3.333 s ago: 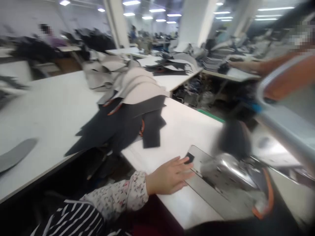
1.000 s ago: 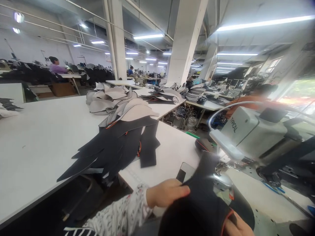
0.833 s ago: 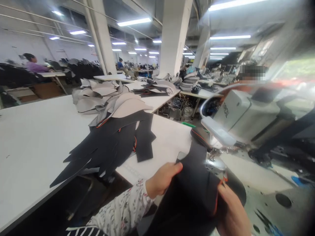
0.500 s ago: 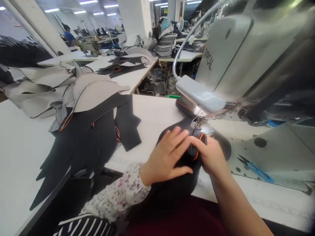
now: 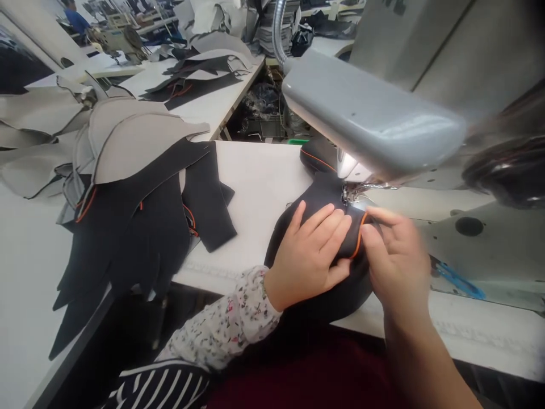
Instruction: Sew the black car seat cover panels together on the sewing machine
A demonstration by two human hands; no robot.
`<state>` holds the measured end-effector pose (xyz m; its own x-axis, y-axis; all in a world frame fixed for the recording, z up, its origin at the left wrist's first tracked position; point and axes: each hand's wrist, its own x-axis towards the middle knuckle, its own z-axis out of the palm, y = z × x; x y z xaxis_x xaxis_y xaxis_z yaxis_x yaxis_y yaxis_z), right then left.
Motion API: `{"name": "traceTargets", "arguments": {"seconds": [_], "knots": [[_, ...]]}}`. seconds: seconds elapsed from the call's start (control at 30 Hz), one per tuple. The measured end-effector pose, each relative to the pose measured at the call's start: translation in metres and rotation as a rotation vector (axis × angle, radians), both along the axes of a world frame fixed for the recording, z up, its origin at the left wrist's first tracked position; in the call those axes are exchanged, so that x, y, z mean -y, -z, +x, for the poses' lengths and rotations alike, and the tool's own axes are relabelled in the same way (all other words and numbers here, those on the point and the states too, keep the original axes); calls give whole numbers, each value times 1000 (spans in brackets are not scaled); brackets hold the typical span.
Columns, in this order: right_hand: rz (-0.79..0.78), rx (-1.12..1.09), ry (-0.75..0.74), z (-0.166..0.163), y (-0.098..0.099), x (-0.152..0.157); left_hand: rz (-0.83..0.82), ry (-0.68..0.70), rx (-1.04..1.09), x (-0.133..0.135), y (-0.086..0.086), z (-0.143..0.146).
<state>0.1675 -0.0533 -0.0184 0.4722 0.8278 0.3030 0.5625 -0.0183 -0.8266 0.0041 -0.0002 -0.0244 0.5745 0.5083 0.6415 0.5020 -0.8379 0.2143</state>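
A black fabric piece point(image 5: 320, 196) with orange piping lies on the white table under the needle of a grey sewing machine point(image 5: 370, 113). My left hand point(image 5: 313, 255) rests flat on the fabric, fingers stretched toward the needle. My right hand point(image 5: 398, 255) pinches the piped orange edge of the same piece just right of the needle. A floral sleeve covers my left forearm.
A fanned stack of black and grey cut pieces point(image 5: 131, 193) lies on the table point(image 5: 264, 176) to the left. More piles sit on tables behind. Blue snips point(image 5: 457, 278) lie on the machine bed at right. The machine's lamp head overhangs the needle area.
My view has dropped and moved closer to the machine. Both hands have brought the black piece from my lap up onto the table and under the needle; the left hand has flattened.
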Motion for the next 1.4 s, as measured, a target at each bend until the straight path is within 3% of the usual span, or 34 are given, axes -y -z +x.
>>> {"name": "traceTargets", "arguments": {"seconds": [0.37,0.8,0.93,1.03,1.1,1.17,1.23,1.33,1.4], "knots": [[95,-18,-14,4,4,-10,-8,-19,-54,2,-4,1],[31,94,50,15,6,-15,7,-5,-59,-4,-4,4],[54,-34,-4,23,21,-5,-26,15,-15,-11,-4,9],[19,-339,-97,30,50,14,-106,72,44,-9,-5,1],[-64,-572,-134,32,71,34,-219,38,105,-2,1,-12],[-161,-803,-115,29,89,59,-411,-96,252,6,14,-28],[-264,-1067,-127,19,101,84,-787,-203,524,15,32,-41],[-429,-1370,-229,1,110,111,-1412,-99,817,23,59,-47],[-431,-1354,-166,-1,110,115,-1628,19,849,26,68,-45]]}}
